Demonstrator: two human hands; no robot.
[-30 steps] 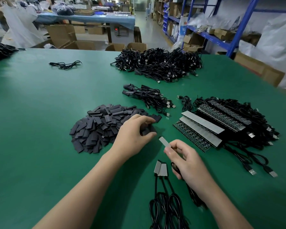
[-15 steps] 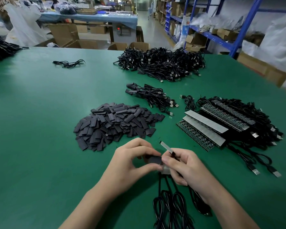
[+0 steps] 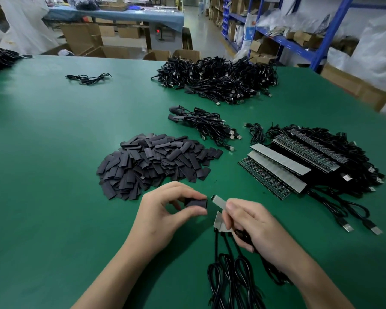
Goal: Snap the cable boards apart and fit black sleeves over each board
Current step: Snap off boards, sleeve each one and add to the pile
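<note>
My left hand [image 3: 165, 216] pinches one black sleeve [image 3: 196, 203], its mouth just short of the board [image 3: 218, 201] clamped in my right hand [image 3: 254, 226]: not yet on. Two bare boards [image 3: 218, 221] wait beneath; uncut strips [image 3: 276, 168] remain rightward, sleeved cables [image 3: 201, 121] beyond on the tabletop [image 3: 54, 152].

Sleeve pile [image 3: 158, 162] left of board stack [image 3: 276, 168]

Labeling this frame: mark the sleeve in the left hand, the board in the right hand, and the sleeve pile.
sleeve [image 3: 196, 203], head view, middle of its dark face.
board [image 3: 218, 201], head view, exposed grey end.
sleeve pile [image 3: 156, 161], head view, heap centre.
</note>
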